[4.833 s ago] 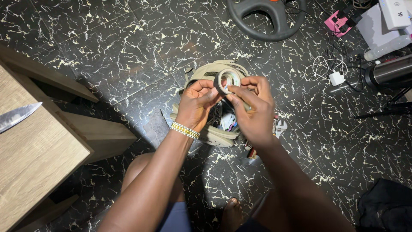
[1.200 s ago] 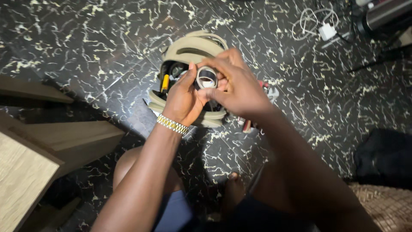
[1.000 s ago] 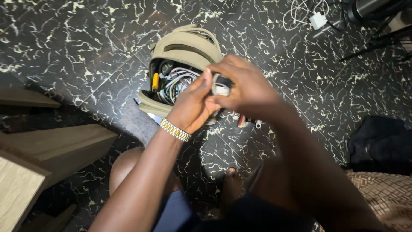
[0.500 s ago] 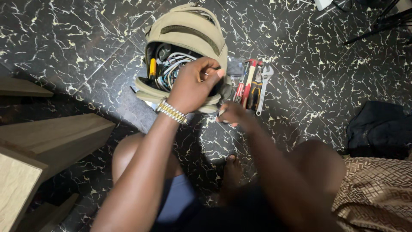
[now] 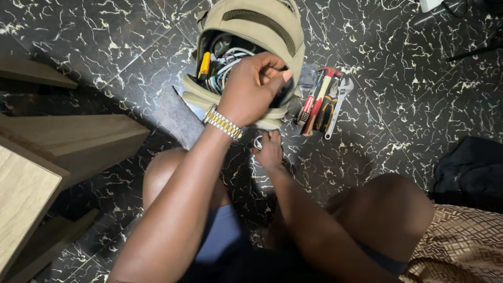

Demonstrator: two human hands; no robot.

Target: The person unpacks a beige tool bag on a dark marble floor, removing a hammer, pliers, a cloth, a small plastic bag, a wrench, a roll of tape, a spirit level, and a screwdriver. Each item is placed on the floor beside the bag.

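Observation:
A khaki bag lies open on the black marbled floor, stuffed with white cables and a yellow-handled tool. My left hand, with a metal watch on the wrist, is curled at the bag's mouth and pinches its dark inner edge. My right hand is low on the floor just below the bag. Its fingers are on a small pale ring that looks like the tape roll, partly hidden by my left wrist.
Red-handled screwdrivers, pliers and a wrench lie on the floor right of the bag. Wooden furniture stands at the left. A black cloth and patterned fabric are at the right. My bare knees and a foot are below.
Both hands held the tape roll over the bag. They have parted: the left stays at the bag's mouth, and the right has dropped to the floor below the bag. The view shifted downward.

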